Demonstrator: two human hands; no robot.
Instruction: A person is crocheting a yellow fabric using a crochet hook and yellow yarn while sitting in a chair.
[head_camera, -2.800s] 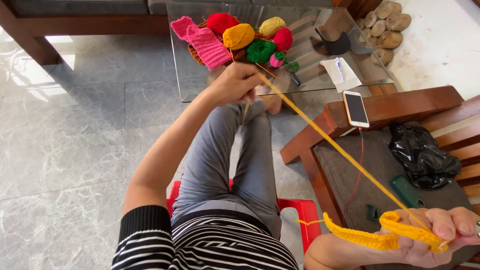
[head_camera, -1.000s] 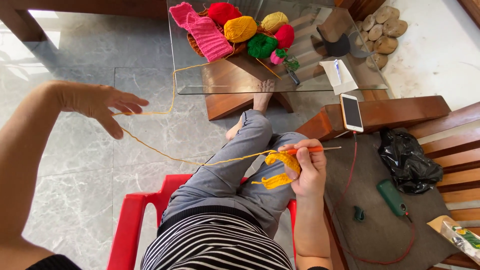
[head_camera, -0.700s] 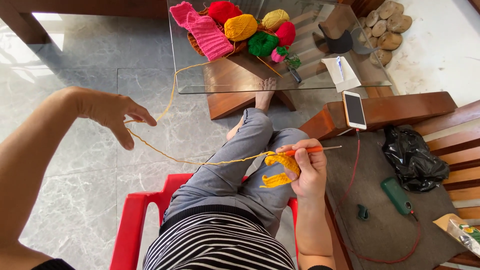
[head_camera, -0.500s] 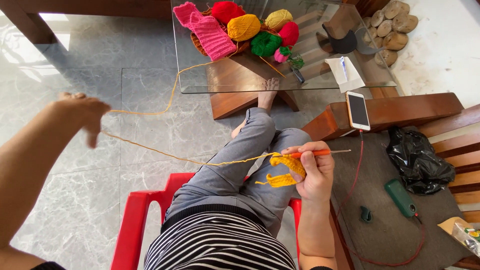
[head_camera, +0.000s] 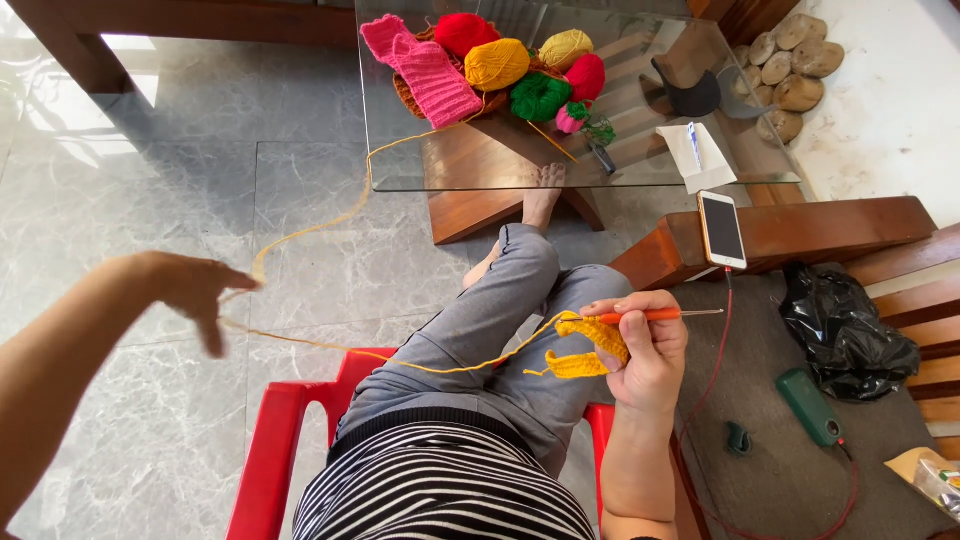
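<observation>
I see my right hand closed around an orange crochet hook and a yellow crochet strip, just above my right knee. The hook lies level, its metal tip pointing away from the knee toward the phone. My left hand, far out from the knee, is blurred; the yellow yarn runs past its loosely spread fingers, up to the yarn balls in the basket on the glass desk.

open floor lies around the left hand; the glass table blocks ahead.
</observation>
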